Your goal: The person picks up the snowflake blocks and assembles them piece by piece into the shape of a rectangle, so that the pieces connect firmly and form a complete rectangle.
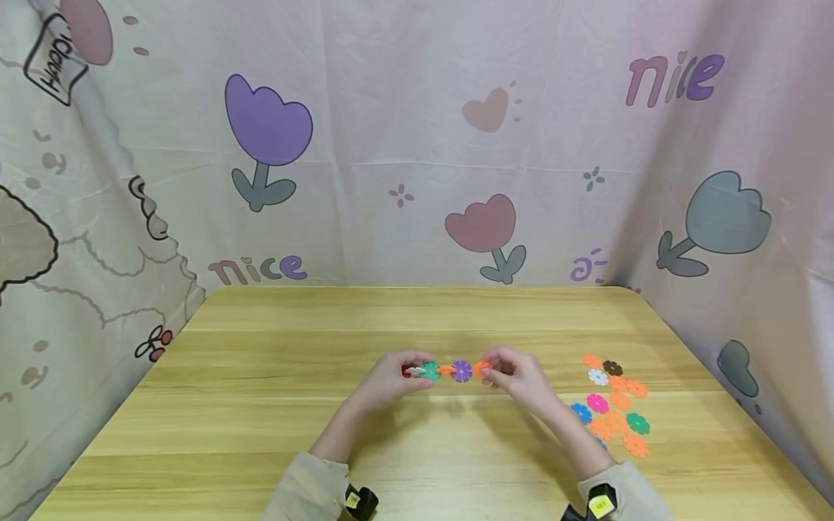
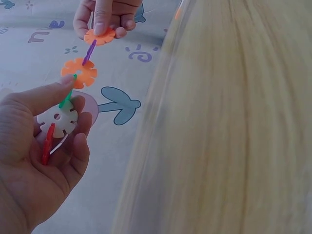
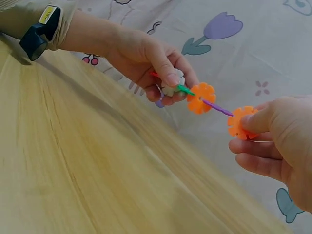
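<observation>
A chain of notched plastic snowflake discs stretches between both hands above the table. My left hand [image 1: 386, 380] grips its left end, thumb over the green disc [image 2: 67, 99] and fingers curled behind the white disc [image 2: 66, 118]. A red disc [image 2: 48, 144] stands edge-on by the palm, slotted to the white one. Past the green disc come an orange disc [image 3: 201, 98] and a purple disc [image 1: 462, 371], set crosswise to each other. At the right end, my right hand [image 1: 521, 378] pinches another orange disc [image 3: 237, 122] between thumb and fingers, covering part of it.
Loose discs lie scattered on the wooden table [image 1: 260, 405] to the right, near my right forearm: several orange ones, a brown disc [image 1: 612, 368], a pink disc [image 1: 596, 403], a green disc [image 1: 638, 423] and blue ones. A patterned curtain [image 1: 391, 145] hangs behind the table.
</observation>
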`<state>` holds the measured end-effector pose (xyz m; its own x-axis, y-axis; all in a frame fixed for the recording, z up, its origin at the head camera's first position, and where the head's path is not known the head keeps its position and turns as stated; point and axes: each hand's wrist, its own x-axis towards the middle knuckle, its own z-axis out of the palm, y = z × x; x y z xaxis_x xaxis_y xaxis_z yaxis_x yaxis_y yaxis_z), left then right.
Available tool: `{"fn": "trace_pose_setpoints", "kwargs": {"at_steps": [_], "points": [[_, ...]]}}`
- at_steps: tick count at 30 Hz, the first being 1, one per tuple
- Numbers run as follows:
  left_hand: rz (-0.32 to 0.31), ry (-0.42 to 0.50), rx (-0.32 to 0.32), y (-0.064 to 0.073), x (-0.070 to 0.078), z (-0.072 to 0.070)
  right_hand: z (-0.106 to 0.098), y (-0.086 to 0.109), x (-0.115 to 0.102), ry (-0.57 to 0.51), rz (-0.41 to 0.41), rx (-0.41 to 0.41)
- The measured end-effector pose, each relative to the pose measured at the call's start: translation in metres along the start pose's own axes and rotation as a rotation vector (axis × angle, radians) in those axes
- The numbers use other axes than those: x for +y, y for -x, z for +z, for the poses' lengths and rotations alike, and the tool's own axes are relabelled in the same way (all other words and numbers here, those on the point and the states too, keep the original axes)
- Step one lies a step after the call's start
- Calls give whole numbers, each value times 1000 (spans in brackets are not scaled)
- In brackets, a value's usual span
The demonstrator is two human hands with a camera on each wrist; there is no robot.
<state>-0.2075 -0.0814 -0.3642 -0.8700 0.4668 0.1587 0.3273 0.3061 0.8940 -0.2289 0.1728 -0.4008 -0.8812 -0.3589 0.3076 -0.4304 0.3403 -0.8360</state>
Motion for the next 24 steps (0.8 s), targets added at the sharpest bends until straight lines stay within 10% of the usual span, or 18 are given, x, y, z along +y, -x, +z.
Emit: {"fn": "trace_pose_setpoints", "kwargs": {"at_steps": [18,24], "points": [[-3,55,-6,-13,-39,5,17,3,-1,26,-188,114],[-18,57,-8,-13,-39,2,18,2,-3,-2,-120,118]]}}
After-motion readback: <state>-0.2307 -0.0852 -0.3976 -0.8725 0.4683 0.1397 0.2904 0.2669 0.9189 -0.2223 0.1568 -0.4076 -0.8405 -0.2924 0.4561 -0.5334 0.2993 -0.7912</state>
